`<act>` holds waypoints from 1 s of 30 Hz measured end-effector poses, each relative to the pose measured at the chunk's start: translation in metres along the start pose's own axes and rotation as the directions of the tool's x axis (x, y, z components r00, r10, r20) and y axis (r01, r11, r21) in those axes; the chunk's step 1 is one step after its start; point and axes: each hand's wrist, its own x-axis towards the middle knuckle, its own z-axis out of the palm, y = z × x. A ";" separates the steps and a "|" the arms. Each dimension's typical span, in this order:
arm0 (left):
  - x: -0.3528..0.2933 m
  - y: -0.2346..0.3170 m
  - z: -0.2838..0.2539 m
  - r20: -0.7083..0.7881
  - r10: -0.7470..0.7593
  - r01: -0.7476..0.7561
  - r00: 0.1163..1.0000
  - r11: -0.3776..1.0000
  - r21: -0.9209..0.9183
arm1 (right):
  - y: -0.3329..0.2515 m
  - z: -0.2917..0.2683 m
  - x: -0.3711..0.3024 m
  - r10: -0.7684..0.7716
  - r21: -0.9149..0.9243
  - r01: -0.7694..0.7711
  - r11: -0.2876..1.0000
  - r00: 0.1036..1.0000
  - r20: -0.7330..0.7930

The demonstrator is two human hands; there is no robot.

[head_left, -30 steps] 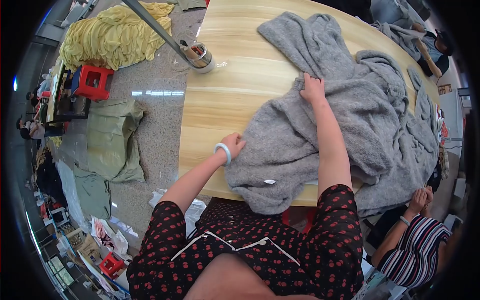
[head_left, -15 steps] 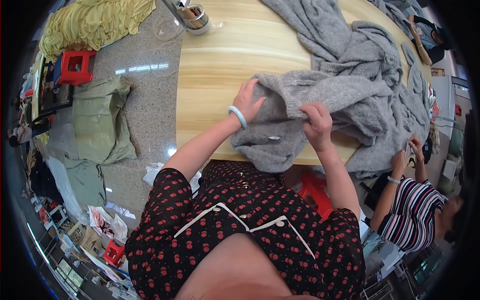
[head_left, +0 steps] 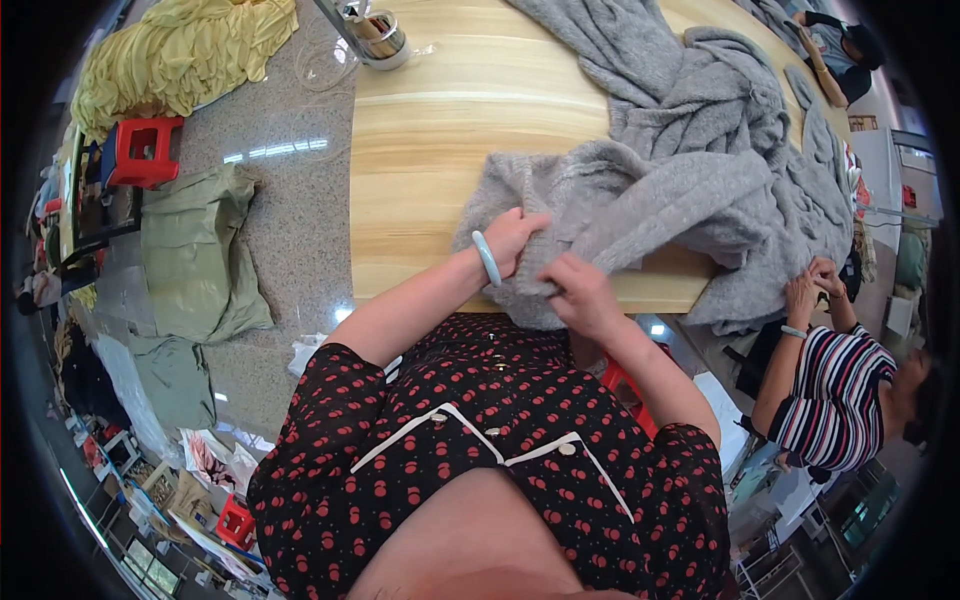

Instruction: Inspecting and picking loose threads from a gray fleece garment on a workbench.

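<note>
A fuzzy grey knitted sweater [head_left: 660,215] lies bunched at the near edge of the wooden table [head_left: 420,150]. My left hand [head_left: 510,240], with a pale bangle on the wrist, is closed on the sweater's ribbed edge. Just right of it and slightly nearer to me, my right hand [head_left: 582,292] grips the same ribbed part with bent fingers. Part of the knit hangs over the table edge below my hands. The fingertips of both hands are partly hidden in the fabric.
More grey knitwear [head_left: 730,100] is heaped at the far right of the table. On the right a co-worker in a striped top [head_left: 835,400] handles grey fabric. A metal cup of tools [head_left: 378,40] stands far left. A red stool [head_left: 146,152] and green sacking [head_left: 200,255] are left.
Both hands have come nearer to me and closer together. My left hand has closed on the ribbed edge, which has moved down toward the table's front. The white label is out of sight.
</note>
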 end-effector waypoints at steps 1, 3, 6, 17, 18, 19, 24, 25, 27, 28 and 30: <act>-0.003 -0.005 0.000 -0.087 0.129 -0.114 0.988 0.980 0.164 | 0.000 -0.004 0.000 0.103 0.063 -0.128 0.990 0.947 0.305; -0.013 -0.016 0.001 -0.151 0.271 -0.197 0.951 0.903 0.381 | 0.012 -0.026 0.011 0.122 0.162 -0.194 0.967 0.919 0.375; -0.033 -0.033 0.008 -0.043 0.212 -0.158 0.976 0.835 0.528 | 0.050 -0.055 0.055 0.257 0.104 -0.275 0.956 0.953 0.163; -0.106 -0.010 0.051 0.254 -0.113 -0.076 0.961 0.772 0.631 | 0.108 0.055 0.123 -0.102 -0.110 0.194 0.975 0.827 0.552; -0.114 -0.003 0.056 0.245 -0.170 -0.027 0.954 0.768 0.640 | 0.107 0.041 0.136 0.011 -0.143 0.060 0.988 0.892 0.451; -0.123 0.009 0.058 0.272 -0.118 -0.075 0.955 0.791 0.607 | 0.108 0.019 0.151 0.015 -0.120 0.014 0.993 0.971 0.240; -0.155 0.058 0.086 0.365 0.158 -0.339 0.918 0.790 0.511 | 0.096 -0.145 0.195 -0.244 -0.354 0.028 0.935 0.776 -0.582; -0.159 0.065 0.091 0.380 0.149 -0.343 0.913 0.785 0.516 | 0.086 -0.179 0.192 -0.240 -0.311 0.043 0.949 0.737 -0.631; -0.166 0.077 0.098 0.487 0.129 -0.420 0.864 0.719 0.554 | 0.057 -0.239 0.178 -0.313 -0.196 0.248 0.949 0.659 -0.684; -0.169 0.082 0.099 0.497 0.131 -0.428 0.858 0.718 0.549 | 0.038 -0.262 0.169 -0.358 -0.102 0.408 0.907 0.621 -0.697; -0.174 0.090 0.098 0.388 -0.012 -0.300 0.921 0.611 0.732 | 0.001 -0.294 0.145 -0.369 -0.185 0.355 0.917 0.573 -0.732</act>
